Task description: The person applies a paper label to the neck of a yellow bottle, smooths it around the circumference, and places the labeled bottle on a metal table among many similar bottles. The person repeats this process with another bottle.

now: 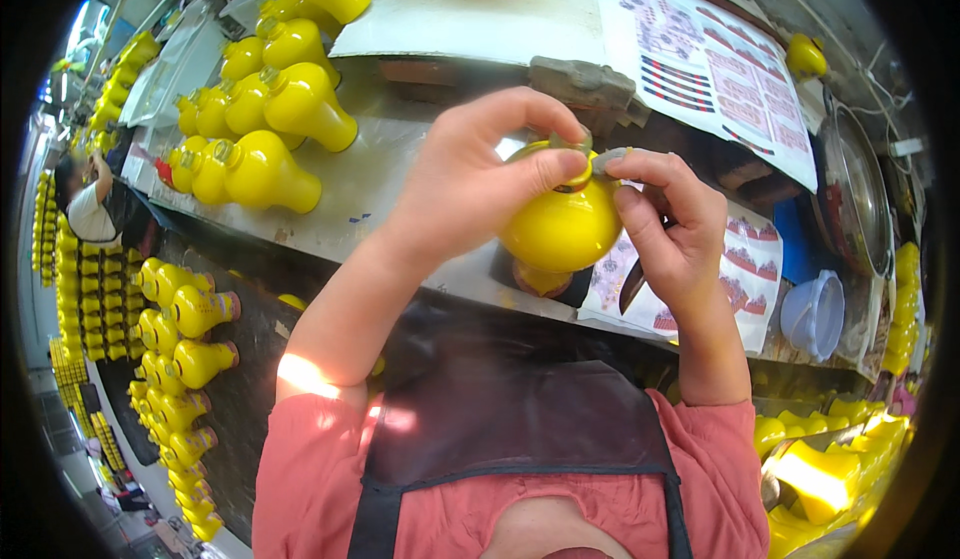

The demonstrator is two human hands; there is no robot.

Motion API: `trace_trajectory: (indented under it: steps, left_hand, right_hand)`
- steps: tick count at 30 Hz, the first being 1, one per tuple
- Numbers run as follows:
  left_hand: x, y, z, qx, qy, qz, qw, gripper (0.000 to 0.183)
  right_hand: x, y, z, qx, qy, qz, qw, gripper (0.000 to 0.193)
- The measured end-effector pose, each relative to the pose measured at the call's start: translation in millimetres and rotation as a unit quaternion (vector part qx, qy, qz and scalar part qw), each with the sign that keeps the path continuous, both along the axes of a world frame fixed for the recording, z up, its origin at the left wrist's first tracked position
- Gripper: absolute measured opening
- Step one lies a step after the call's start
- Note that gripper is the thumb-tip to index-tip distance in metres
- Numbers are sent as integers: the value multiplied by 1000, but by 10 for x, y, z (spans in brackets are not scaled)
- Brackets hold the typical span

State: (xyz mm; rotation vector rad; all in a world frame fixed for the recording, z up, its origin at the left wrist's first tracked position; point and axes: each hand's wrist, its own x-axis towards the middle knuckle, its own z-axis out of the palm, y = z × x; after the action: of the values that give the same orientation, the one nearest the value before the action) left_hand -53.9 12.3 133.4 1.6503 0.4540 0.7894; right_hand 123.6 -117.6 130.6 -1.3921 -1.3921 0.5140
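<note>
A glossy yellow vase (560, 231) stands upright in front of me at the table's front edge, its round shoulder wide and its foot narrow. My left hand (470, 164) reaches over the top, with thumb and index finger closed at the vase's neck. From the right side, my right hand (672, 221) comes in close to the same neck, its thumb and fingers bent together. A small greyish thing shows at its fingertips, too small to name. A dark and red band is partly visible around the neck between the hands.
Several yellow vases (262, 172) lie at the table's left. Printed sheets (715, 69) of patterns rest at the back right, with another printed sheet (750, 269) under my right wrist. A pale blue bucket (812, 316) stands right. More vases (205, 349) line the left side. A person (90, 199) is far left.
</note>
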Motion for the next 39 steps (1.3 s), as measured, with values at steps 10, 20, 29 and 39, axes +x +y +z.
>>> trace_trajectory:
  steps: [10,20,29,39]
  left_hand:
    - [-43,-81,-23,303,8,92,948,12]
    - [-239,-462,-84,407,-26,209,889,14]
    - [-1022,-783,-84,410,-9,234,882,20]
    - [-3585,-1541,63,236,259,545,761,17]
  right_hand:
    - [-35,-47,-113,90,-14,35,995,13]
    - [90,19,94,-85,174,118,974,32]
    - [-562,32,524,-196,161,208,945,40]
    - [-788,947,298,-165,156,267,937,23]
